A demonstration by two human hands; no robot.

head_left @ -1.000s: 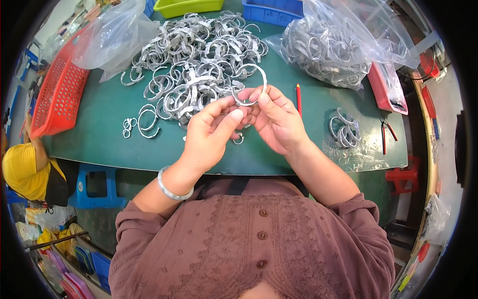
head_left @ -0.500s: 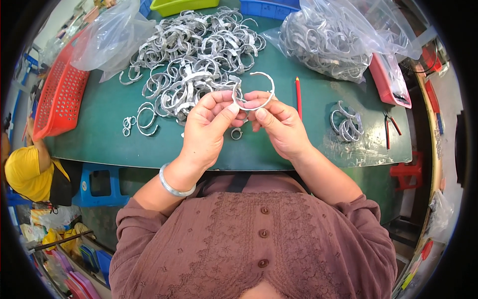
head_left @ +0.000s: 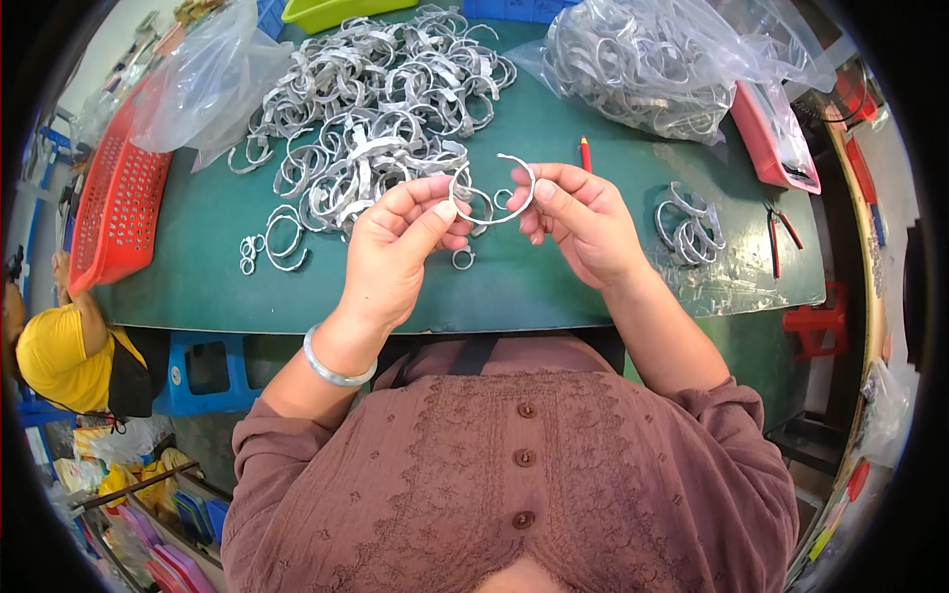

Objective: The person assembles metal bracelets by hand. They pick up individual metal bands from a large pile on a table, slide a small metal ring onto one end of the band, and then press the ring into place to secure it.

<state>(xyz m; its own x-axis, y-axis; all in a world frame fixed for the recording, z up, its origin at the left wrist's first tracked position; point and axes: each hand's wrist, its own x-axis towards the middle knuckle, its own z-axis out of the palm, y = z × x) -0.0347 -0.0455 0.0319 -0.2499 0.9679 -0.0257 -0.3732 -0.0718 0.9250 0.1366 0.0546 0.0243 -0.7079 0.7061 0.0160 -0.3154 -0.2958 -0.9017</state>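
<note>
A thin silver-grey open cuff bangle (head_left: pixel 485 221) is held up over the table, its gap at the far side. My left hand (head_left: pixel 400 237) pinches its left side between thumb and fingers. On its right side, my right hand (head_left: pixel 583 212) grips it, thumb on top and fingers curled beneath. Another ring-shaped piece (head_left: pixel 480 206) shows through the bangle beside my left fingertips; whether I hold it too, I cannot tell. A small ring (head_left: pixel 502 200) shows within the bangle, near my right fingers. Closer to me, a second small ring (head_left: pixel 463 259) lies on the green table (head_left: pixel 395 304).
A big heap of similar bangles (head_left: pixel 381 109) lies beyond my hands. A plastic bag of bangles (head_left: pixel 638 74), a red pencil (head_left: pixel 585 155), several loose bangles (head_left: pixel 689 227) and red-handled pliers (head_left: pixel 776 237) are to the right. A red basket (head_left: pixel 119 203) stands left, near a person in yellow (head_left: pixel 59 351).
My right hand has shifted right along the bangle, from its near edge to its right side. My left hand keeps its pinch. The whole view has shifted slightly.
</note>
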